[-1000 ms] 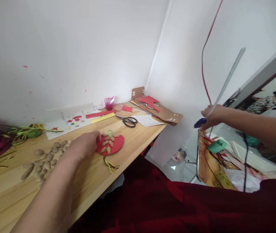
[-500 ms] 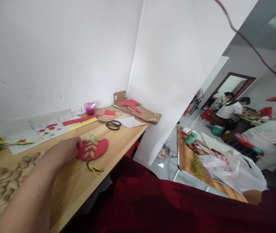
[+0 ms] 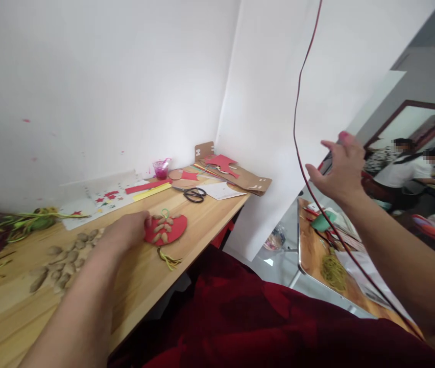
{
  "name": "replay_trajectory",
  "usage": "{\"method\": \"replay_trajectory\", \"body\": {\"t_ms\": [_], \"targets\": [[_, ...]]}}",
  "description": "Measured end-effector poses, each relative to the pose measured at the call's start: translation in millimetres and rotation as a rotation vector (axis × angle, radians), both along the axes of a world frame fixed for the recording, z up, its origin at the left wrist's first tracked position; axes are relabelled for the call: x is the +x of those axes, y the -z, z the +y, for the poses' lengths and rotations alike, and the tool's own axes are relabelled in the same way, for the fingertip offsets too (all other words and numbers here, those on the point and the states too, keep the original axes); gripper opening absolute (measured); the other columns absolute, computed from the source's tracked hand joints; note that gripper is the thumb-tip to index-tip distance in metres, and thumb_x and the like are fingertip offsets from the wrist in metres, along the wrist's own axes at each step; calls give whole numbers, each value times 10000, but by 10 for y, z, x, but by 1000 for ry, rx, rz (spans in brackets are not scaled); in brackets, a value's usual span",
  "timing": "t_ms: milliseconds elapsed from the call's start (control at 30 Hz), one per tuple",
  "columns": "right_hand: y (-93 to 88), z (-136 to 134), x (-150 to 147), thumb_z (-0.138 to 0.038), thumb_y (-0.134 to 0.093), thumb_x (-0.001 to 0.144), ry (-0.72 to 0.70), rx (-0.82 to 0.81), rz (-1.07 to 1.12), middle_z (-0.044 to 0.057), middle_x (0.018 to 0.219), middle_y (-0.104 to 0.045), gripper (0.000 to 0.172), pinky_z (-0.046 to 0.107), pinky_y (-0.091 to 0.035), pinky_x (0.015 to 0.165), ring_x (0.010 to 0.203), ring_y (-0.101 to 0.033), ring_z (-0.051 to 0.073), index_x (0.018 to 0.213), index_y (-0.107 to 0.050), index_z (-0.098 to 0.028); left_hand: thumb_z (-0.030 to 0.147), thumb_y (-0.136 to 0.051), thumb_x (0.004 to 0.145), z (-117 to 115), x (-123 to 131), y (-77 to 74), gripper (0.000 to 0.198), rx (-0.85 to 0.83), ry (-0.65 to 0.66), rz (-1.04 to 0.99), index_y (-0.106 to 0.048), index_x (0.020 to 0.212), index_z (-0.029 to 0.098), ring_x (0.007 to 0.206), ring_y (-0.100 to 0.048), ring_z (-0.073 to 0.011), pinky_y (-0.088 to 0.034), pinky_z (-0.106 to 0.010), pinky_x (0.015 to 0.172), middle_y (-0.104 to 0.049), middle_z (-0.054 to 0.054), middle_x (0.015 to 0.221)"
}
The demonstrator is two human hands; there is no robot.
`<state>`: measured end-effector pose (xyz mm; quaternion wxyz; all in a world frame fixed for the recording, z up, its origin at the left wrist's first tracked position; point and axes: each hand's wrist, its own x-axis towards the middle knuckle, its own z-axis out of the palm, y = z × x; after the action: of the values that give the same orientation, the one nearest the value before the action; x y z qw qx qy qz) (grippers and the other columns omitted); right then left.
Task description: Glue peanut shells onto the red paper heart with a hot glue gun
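My left hand [image 3: 132, 231] is closed on the left edge of a red cardboard piece [image 3: 177, 228] lying on the wooden table. Peanuts [image 3: 163, 225] are arranged on the red surface, a green loop [image 3: 165, 212] sticks up at its top, and a yellow-green yarn tassel [image 3: 169, 259] hangs from its lower edge. How the left fingertips grip is partly hidden. Raised in the air to the right, my right hand [image 3: 338, 166] has its fingers spread and holds nothing. A dark red cord [image 3: 297, 102] hangs just left of it.
Loose peanuts [image 3: 66, 260] lie left of my left forearm. Farther back are black scissors [image 3: 194, 194], a yellow strip [image 3: 152, 191], a cup of pink liquid [image 3: 161, 168] and brown cardboard [image 3: 254, 181]. A second table [image 3: 309, 250] stands right; people work beyond it.
My right hand has come into fuller view at the right, raised with fingers spread. The view has turned left. My left hand stays at the red cardboard piece.
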<state>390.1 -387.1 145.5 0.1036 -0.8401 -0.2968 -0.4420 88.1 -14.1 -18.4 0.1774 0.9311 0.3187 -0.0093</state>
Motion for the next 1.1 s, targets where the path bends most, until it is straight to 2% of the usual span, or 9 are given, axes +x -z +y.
{"method": "replay_trajectory", "body": {"t_ms": [133, 267, 467, 567, 633, 733, 833, 967, 1100], "targets": [[530, 695, -138, -400, -535, 938, -292, 21, 353, 199, 1142, -714, 504, 426, -501, 845, 1001, -662, 293, 1362, -550, -127, 236, -526, 754, -132, 8, -136, 134, 14, -77, 91, -604, 862, 245, 817, -652, -278, -426, -345, 673, -718, -98, 977], [683, 1113, -391, -495, -655, 856, -260, -453, 323, 209, 1110, -706, 542, 479, -498, 825, 1035, -641, 369, 1286, -647, -166, 226, -508, 779, -113, 10, -109, 147, 5, -98, 95, -606, 885, 252, 830, -651, -268, -402, -327, 650, -716, -85, 984], [-265, 1043, -274, -680, -703, 809, 161, -627, 328, 155, 818, -719, 507, 503, -465, 777, 912, -679, 348, 769, -706, -175, 235, -461, 817, -89, 42, -118, 139, -31, -130, 159, -589, 868, 257, 847, -647, -280, -397, -339, 643, -702, -73, 980], [-635, 1294, -129, -773, -655, 782, 81, -608, 290, 154, 874, -720, 655, 494, -408, 871, 1074, -651, 327, 570, -585, -158, 223, -456, 826, -113, 44, -152, 145, -24, -99, 154, -593, 868, 248, 858, -647, -289, -412, -354, 660, -704, -86, 986], [-669, 1677, -34, -799, -651, 752, -69, -774, 400, 94, 804, -710, 672, 463, -434, 875, 992, -675, 283, 560, -605, -156, 209, -445, 834, -128, 34, -162, 160, -5, -79, 150, -595, 878, 242, 861, -650, -290, -424, -359, 670, -710, -94, 991], [-473, 2363, 60, -733, -758, 717, -294, -984, 577, 29, 688, -673, 574, 395, -493, 785, 791, -681, 224, 598, -649, -182, 209, -450, 848, -143, 15, -168, 178, 24, -65, 143, -616, 907, 234, 886, -669, -292, -456, -357, 694, -726, -103, 1015], [-142, 2838, -5, -581, -835, 725, -207, -877, 423, 48, 642, -636, 452, 375, -462, 743, 812, -673, 271, 621, -656, -179, 202, -468, 847, -154, 3, -184, 199, 34, -77, 150, -644, 934, 233, 950, -696, -309, -499, -367, 738, -740, -113, 1069], [419, 2933, -324, -455, -597, 949, -500, -666, 424, 47, 688, -647, 382, 302, -375, 665, 752, -627, 204, 708, -679, -170, 177, -437, 865, -179, 2, -224, 276, 52, -51, 153, -673, 996, 234, 1030, -705, -335, -536, -415, 803, -744, -126, 1131], [1088, 2861, -661, -370, -572, 934, -891, -488, 627, 15, 655, -642, 302, 278, -334, 616, 643, -550, 145, 765, -709, -160, 249, -473, 894, -228, 21, -267, 283, 51, -73, 158, -708, 1053, 250, 1050, -713, -320, -537, -408, 861, -755, -136, 1110]]}}
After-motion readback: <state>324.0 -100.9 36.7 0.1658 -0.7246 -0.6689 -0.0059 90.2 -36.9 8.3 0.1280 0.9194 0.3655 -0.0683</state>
